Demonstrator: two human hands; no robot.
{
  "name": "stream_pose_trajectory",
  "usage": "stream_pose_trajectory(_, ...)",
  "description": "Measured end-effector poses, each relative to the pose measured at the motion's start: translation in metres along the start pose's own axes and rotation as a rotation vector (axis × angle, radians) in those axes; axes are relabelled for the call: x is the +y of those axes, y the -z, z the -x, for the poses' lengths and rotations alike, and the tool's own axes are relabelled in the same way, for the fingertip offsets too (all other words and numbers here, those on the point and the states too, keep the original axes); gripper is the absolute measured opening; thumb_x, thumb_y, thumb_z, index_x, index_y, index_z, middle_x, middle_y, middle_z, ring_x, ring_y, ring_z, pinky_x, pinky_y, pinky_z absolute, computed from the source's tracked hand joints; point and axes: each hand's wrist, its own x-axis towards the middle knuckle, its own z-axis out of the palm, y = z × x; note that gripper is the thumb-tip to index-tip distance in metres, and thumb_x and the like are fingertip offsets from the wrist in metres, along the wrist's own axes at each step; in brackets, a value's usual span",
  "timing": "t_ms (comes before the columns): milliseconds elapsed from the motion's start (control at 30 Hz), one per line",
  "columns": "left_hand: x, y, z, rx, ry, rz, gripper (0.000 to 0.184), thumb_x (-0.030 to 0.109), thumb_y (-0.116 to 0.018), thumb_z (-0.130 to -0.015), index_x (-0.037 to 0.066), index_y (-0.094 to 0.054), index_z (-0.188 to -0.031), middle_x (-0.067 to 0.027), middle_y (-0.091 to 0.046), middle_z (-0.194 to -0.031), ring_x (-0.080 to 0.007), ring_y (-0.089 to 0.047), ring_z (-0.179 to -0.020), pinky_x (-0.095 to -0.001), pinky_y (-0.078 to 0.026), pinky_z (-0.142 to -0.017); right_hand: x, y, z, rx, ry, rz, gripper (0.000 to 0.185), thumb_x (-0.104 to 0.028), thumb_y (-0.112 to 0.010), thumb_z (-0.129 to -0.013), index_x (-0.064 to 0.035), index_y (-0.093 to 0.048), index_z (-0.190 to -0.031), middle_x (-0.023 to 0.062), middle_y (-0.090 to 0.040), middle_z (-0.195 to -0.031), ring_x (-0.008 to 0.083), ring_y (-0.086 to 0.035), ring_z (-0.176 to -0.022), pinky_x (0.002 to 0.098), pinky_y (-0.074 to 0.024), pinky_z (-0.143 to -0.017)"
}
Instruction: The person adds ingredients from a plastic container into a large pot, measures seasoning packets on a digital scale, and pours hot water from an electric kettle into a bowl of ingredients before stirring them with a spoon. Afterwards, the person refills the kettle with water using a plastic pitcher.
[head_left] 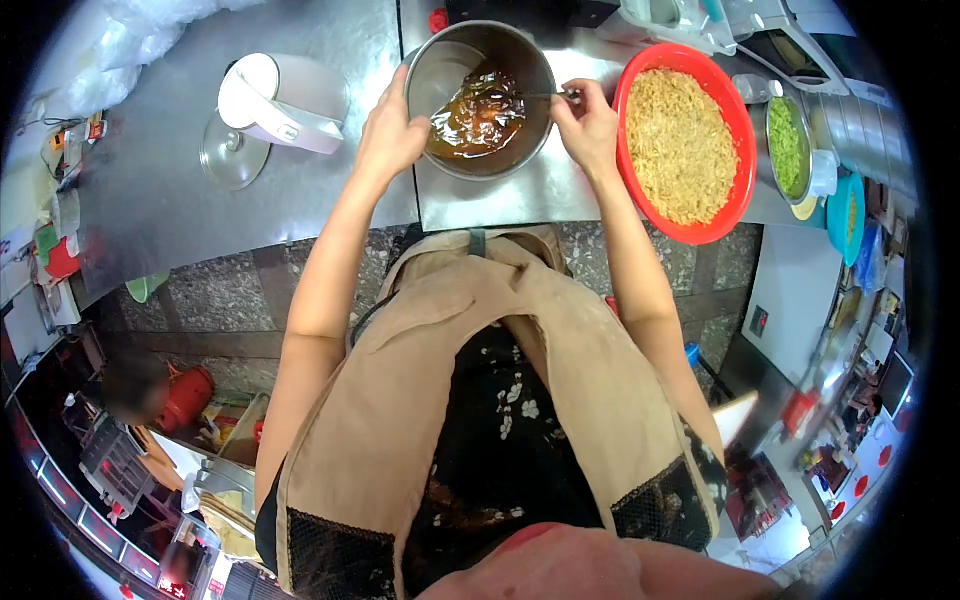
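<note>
A deep metal pot [437, 70] stands on the steel counter in front of me, tilted, with glossy dark-brown liquid [482, 118] pooled inside. My left hand [396, 136] is closed on the pot's left rim, thumb toward the inside. Over the right rim, my right hand [588, 122] pinches the thin handle of a stirring utensil [537, 96]. The utensil's lower end is lost in the liquid, so its exact kind is hidden. Just right of that hand sits a red basin [692, 234] heaped with yellowish shredded food [685, 145].
Left on the steel counter [330, 40] are a white pitcher [315, 128] and a glass lid [225, 160]. Beyond the red basin stand a metal bowl of chopped greens [787, 150], a clear bottle [752, 88] and a turquoise bowl [842, 222]. Plastic bags [120, 60] lie at far left.
</note>
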Motion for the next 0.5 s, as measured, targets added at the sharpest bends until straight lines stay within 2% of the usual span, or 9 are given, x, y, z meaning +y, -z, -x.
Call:
stream_pose_trajectory(33,0.002,0.001,-0.001,0.002,-0.010,-0.003,0.070,0.010,-0.048,-0.068,-0.002,-0.028,-0.134,-0.0301,-0.048,-0.118,-0.0380,-0.055,-0.101,-0.0390,-0.044,-0.086,0.013,-0.006,0.000,0.033,-0.063,-0.133,0.016,-0.008,-0.059,-0.077,0.0000,-0.055,-0.091,0.0096,-0.063,-0.071,0.0131,-0.061,-0.059,0.0258,-0.0503,-0.058)
stream_pose_trajectory(67,0.004,0.003,-0.002,0.004,-0.019,-0.006,0.070,0.010,-0.048,-0.068,-0.001,-0.028,-0.134,-0.0302,-0.048,-0.117,-0.0371,-0.057,-0.099,-0.0387,-0.046,-0.084,0.026,-0.008,0.002,0.030,-0.066,-0.130,0.016,-0.008,-0.059,-0.077,0.0000,-0.055,-0.091,0.0096,-0.063,-0.071,0.0131,-0.061,-0.059,0.0258,-0.0503,-0.058)
stream_pose_trajectory(133,0.015,0.012,-0.006,-0.187,0.262,0.209,0.067,0.007,-0.047,-0.069,0.001,-0.029,-0.134,-0.0281,-0.051,-0.115,-0.0311,-0.063,-0.087,-0.0367,-0.053,-0.068,0.022,-0.007,0.006,0.066,-0.322,-0.493,0.013,-0.005,-0.057,-0.078,0.0032,-0.053,-0.088,0.0105,-0.061,-0.069,0.0152,-0.060,-0.056,0.0263,-0.0515,-0.054)
stream_pose_trajectory(167,0.011,0.009,-0.008,-0.188,0.262,0.213,0.067,0.007,-0.047,-0.069,0.001,-0.029,-0.134,-0.0281,-0.051,-0.115,-0.0311,-0.063,-0.087,-0.0367,-0.053,-0.068,0.026,-0.008,0.005,0.055,-0.359,-0.575,0.012,-0.004,-0.055,-0.079,0.0052,-0.051,-0.086,0.0112,-0.060,-0.068,0.0159,-0.060,-0.055,0.0265,-0.0525,-0.051)
stream_pose_trajectory(233,-0.008,0.000,-0.014,-0.175,0.307,0.380,0.066,0.004,-0.047,-0.071,0.005,-0.029,-0.135,-0.0233,-0.053,-0.112,-0.0254,-0.065,-0.079,-0.0332,-0.056,-0.056,0.013,-0.004,0.006,0.060,-0.364,-0.573,0.013,-0.004,-0.055,-0.079,0.0052,-0.051,-0.087,0.0111,-0.060,-0.069,0.0159,-0.061,-0.055,0.0264,-0.0526,-0.051)
stream_pose_trajectory(367,-0.040,-0.018,-0.021,-0.163,0.364,0.534,0.065,0.002,-0.048,-0.073,0.007,-0.027,-0.135,-0.0181,-0.055,-0.109,-0.0253,-0.063,-0.082,-0.0346,-0.057,-0.058,-0.029,0.010,0.000,0.116,-0.323,-0.524,0.014,-0.005,-0.056,-0.080,0.0051,-0.051,-0.089,0.0117,-0.060,-0.070,0.0164,-0.062,-0.057,0.0261,-0.0528,-0.051)
stream_pose_trajectory(500,-0.054,-0.024,-0.015,-0.142,0.343,0.623,0.063,0.004,-0.050,-0.075,0.007,-0.029,-0.134,-0.0186,-0.054,-0.111,-0.0251,-0.063,-0.084,-0.0335,-0.058,-0.059,-0.074,0.029,-0.007,0.163,-0.200,-0.551,0.015,-0.006,-0.056,-0.083,0.0038,-0.050,-0.092,0.0127,-0.061,-0.075,0.0177,-0.063,-0.062,0.0265,-0.0534,-0.054)
